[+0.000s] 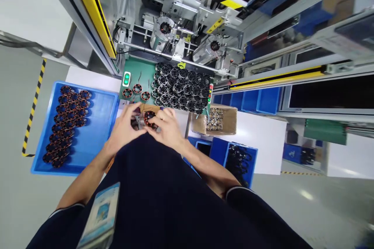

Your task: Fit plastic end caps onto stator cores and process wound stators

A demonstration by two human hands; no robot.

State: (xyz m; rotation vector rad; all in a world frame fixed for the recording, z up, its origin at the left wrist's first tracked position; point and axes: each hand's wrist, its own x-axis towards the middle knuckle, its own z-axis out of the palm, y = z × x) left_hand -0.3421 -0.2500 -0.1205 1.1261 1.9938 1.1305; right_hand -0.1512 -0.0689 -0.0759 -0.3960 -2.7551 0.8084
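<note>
Just in front of my body, a ring-shaped motor stator with a dark core and copper windings is between my two hands. My left hand curves round its left side, thumb and forefinger at the rim. From the right, the bent fingers of my right hand reach over the stator and grip its edge, covering part of it. Beyond them, a few loose copper-wound stators lie on the green work surface. Beside these stand several rows of black and silver ring parts, packed close together.
A blue tray at left holds rows of wound stators. Ahead is a machine with two metal cylinders, between yellow-edged posts. To the right are a cardboard box of small parts and a blue bin with black pieces.
</note>
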